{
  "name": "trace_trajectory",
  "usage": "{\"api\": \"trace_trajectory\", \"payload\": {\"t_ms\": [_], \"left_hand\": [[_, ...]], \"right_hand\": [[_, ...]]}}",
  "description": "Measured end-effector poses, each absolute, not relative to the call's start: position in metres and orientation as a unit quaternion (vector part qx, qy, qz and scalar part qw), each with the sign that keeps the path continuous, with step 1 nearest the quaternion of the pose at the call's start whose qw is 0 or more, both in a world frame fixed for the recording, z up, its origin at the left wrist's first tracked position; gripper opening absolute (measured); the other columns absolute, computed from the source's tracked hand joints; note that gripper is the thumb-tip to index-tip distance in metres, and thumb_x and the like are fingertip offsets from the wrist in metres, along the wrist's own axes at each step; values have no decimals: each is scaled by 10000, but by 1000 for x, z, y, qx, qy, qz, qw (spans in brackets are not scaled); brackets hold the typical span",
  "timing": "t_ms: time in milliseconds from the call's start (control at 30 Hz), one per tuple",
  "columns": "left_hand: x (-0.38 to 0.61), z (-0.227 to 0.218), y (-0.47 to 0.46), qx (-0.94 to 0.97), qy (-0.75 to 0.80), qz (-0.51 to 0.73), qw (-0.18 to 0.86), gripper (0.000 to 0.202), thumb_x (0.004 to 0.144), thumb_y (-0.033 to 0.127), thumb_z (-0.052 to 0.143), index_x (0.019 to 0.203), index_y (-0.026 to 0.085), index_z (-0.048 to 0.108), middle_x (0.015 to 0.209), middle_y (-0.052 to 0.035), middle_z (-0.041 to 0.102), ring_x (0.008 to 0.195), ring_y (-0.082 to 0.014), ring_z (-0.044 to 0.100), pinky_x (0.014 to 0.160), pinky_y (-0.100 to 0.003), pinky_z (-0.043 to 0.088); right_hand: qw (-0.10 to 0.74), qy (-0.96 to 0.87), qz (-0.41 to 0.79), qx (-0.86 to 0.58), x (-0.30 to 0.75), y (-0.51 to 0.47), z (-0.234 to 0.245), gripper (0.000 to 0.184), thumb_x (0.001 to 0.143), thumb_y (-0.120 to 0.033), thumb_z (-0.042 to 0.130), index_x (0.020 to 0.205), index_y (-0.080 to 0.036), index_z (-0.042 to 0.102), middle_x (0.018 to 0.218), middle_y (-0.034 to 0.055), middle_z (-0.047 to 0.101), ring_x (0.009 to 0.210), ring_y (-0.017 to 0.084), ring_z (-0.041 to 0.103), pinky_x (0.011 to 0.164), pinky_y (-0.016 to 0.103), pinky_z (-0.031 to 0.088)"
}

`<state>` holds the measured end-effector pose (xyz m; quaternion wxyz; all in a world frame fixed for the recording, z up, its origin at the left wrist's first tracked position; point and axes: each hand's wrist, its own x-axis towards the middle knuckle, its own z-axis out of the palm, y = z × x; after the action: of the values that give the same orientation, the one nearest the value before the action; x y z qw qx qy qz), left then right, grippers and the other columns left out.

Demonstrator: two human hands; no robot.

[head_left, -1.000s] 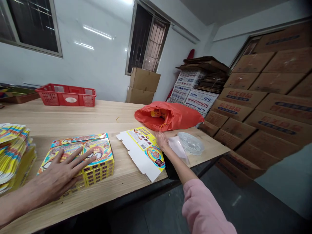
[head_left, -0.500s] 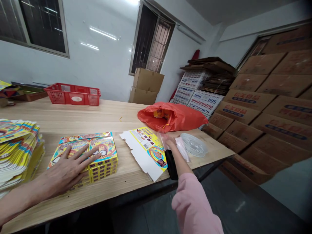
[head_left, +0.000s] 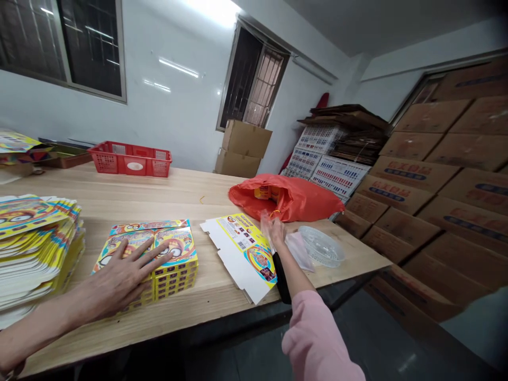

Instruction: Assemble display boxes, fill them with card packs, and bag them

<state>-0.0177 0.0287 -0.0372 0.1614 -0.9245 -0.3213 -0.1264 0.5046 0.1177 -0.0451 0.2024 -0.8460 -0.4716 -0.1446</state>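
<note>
My left hand lies flat with spread fingers on a block of small yellow printed boxes, stacked in layers and set side by side. My right hand is closed on a thin clear plastic bag, just in front of the mouth of a red sack. Yellow packets show inside that sack. Beneath and left of my right hand is a flat, unfolded printed carton. More clear plastic bags lie right of my wrist, beside a clear plastic basket.
A tall pile of flat printed cartons stands at the left. Toward the back are a red plastic basket and an open box. Brown cartons are stacked high at the right, past the table edge.
The view has shifted slightly, so everything sits a little lower and further right. My left hand stays on the boxes; my right hand keeps its hold beside the red sack, its fingers bunched on the plastic.
</note>
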Motion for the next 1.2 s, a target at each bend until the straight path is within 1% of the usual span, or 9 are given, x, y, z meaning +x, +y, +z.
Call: {"api": "trace_trajectory", "payload": {"t_ms": [133, 267, 500, 633, 833, 933, 1000, 1100, 1200], "left_hand": [[-16, -35, 26, -925, -325, -125, 153, 631, 931, 177, 439, 1512, 415, 371, 1606, -26, 335, 1433, -369, 370, 1169, -665, 158], [-16, -30, 24, -926, -324, -120, 154, 667, 932, 167, 427, 1543, 403, 299, 1610, -44, 322, 1444, -362, 352, 1161, -677, 147], [-14, -26, 21, -932, -331, -104, 109, 581, 976, 319, 445, 1539, 375, 314, 1621, -72, 294, 1484, -378, 265, 1130, -727, 143], [-24, -2, 18, -891, -397, -213, -61, 786, 951, 589, 440, 1595, 247, 147, 1642, -129, 221, 1502, -348, 229, 1188, -595, 207], [-31, 47, 8, -751, -390, -413, -337, 1016, 813, 633, 641, 1587, 214, 132, 1642, -179, 199, 1478, -309, 304, 1155, -447, 343], [-19, 48, -13, -700, -336, -335, -535, 1104, 669, 537, 816, 1550, 184, 254, 1436, -237, 512, 1146, -295, 633, 885, -400, 526], [-17, 40, -36, -678, -297, -271, -616, 965, 611, 461, 869, 1434, 165, 461, 1140, -151, 696, 861, -214, 685, 703, -308, 518], [-30, 29, -77, -695, -298, -299, -582, 599, 651, 376, 856, 1173, 164, 655, 854, -19, 699, 681, -117, 610, 581, -212, 428], [-53, 26, -114, -719, -355, -365, -474, 356, 763, 391, 780, 1015, 158, 681, 638, 46, 590, 508, -60, 458, 464, -182, 297]], "right_hand": [[183, -527, -177, -810, 481, 125, -25, 298, 993, -219, 422, 1166, -56, 601, 1043, 217, 699, 1000, 266, 632, 898, 371, 402], [151, -646, -190, -724, 440, 136, -4, 250, 889, -43, 494, 1072, -115, 649, 1056, 179, 701, 1020, 227, 593, 946, 343, 355], [122, -788, -237, -555, 341, 148, 46, 264, 970, -50, 394, 1031, -125, 639, 1079, 164, 686, 1027, 229, 560, 1002, 393, 364], [118, -878, -318, -337, 277, 97, 68, 241, 1016, -124, 397, 958, -171, 626, 1002, 89, 699, 1024, 196, 580, 1101, 397, 350], [197, -890, -410, 3, 209, -61, 54, 145, 929, -116, 516, 833, -189, 595, 932, 70, 725, 957, 201, 663, 1114, 433, 403], [197, -900, -384, 67, 186, -123, 49, 122, 906, -150, 520, 837, -201, 606, 941, 83, 749, 955, 213, 683, 1101, 415, 427], [204, -911, -351, 71, 179, -153, 48, 118, 901, -148, 529, 845, -198, 621, 977, 90, 756, 1000, 216, 681, 1109, 396, 425], [249, -941, -228, -7, 186, -185, 45, 126, 909, -175, 610, 1028, -178, 651, 1162, 95, 720, 1197, 226, 607, 1151, 410, 393], [409, -898, -18, -163, 205, -189, 36, 657, 882, -487, 683, 1434, -231, 436, 1476, 140, 503, 1378, 294, 460, 1119, 501, 427]]}}
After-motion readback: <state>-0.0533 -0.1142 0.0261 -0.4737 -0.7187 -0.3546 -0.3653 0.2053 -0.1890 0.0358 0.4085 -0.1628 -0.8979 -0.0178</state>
